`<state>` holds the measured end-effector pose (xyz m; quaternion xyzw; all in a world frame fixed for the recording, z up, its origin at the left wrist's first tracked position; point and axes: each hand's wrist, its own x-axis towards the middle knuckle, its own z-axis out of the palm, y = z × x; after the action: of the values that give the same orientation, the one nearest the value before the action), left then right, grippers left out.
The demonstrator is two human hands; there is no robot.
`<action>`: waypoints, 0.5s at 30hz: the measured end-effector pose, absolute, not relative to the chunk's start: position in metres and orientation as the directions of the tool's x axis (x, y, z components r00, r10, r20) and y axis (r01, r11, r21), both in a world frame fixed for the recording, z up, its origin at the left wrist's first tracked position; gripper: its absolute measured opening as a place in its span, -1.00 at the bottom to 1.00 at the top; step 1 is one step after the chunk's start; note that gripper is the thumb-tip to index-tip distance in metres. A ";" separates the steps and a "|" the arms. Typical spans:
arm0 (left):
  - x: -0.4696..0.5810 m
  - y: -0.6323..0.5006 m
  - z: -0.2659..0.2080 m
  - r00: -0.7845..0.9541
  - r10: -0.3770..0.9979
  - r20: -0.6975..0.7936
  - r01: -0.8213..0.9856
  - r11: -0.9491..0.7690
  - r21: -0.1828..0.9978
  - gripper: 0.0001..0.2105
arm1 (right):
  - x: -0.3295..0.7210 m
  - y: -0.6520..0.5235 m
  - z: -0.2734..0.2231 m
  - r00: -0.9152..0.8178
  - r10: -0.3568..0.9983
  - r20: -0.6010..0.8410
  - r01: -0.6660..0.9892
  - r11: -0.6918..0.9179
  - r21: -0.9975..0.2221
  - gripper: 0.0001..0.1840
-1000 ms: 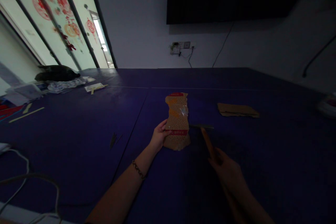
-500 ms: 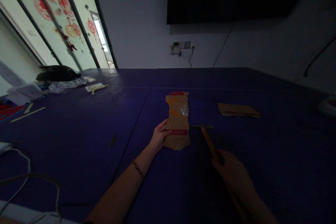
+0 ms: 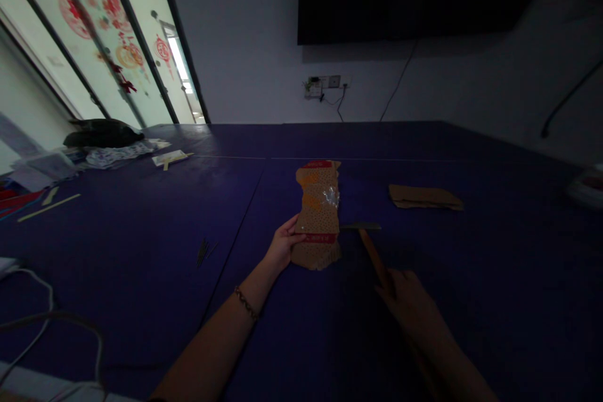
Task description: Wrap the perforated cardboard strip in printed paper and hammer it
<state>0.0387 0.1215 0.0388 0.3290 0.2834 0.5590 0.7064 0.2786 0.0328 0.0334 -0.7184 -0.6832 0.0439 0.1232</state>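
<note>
My left hand (image 3: 284,244) grips the left edge of a torn piece of printed cardboard (image 3: 318,213), thumb on its front. The cardboard has red bands, orange marks and a shiny strip of clear tape. My right hand (image 3: 409,298) is wrapped around the wooden handle of a hammer (image 3: 372,251). The narrow metal head lies just right of the cardboard, its left end close to the edge; whether they touch I cannot tell. Several thin dark nails (image 3: 202,252) lie on the purple table (image 3: 155,289), left of my left hand.
Another folded brown cardboard piece (image 3: 425,196) lies to the right, beyond the hammer. At far left are a dark bag (image 3: 102,132), a clear plastic box (image 3: 47,169) and a pale strip (image 3: 49,207). White cables (image 3: 47,289) loop at the near left edge.
The top of the cardboard has risen slightly in view, and its face looks a little longer. Both hands keep their grips and have hardly moved.
</note>
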 end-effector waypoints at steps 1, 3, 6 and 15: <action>0.038 0.121 0.039 0.218 0.975 -0.033 -0.602 0.161 0.782 -0.33 | 0.279 0.033 0.032 0.049 0.992 0.119 0.973 -0.021 -0.231 -0.67; 0.038 0.121 0.040 0.224 0.974 -0.033 -0.605 0.166 0.779 -0.34 | 0.280 0.035 0.030 0.034 0.986 0.162 0.975 0.003 -0.222 -0.68; 0.038 0.120 0.041 0.250 0.968 -0.028 -0.616 0.181 0.766 -0.36 | 0.277 0.037 0.032 0.037 0.952 0.303 0.965 0.045 -0.258 -0.63; 0.041 0.112 0.047 0.460 0.888 -0.026 -0.540 0.303 0.785 -0.36 | 0.257 0.031 0.053 -0.207 0.955 0.212 0.452 0.285 -0.845 -0.60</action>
<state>0.0410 0.1118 0.0465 0.3667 0.2369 0.4628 0.7715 0.2566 0.0306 0.0531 -0.4994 -0.7042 0.3284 0.3832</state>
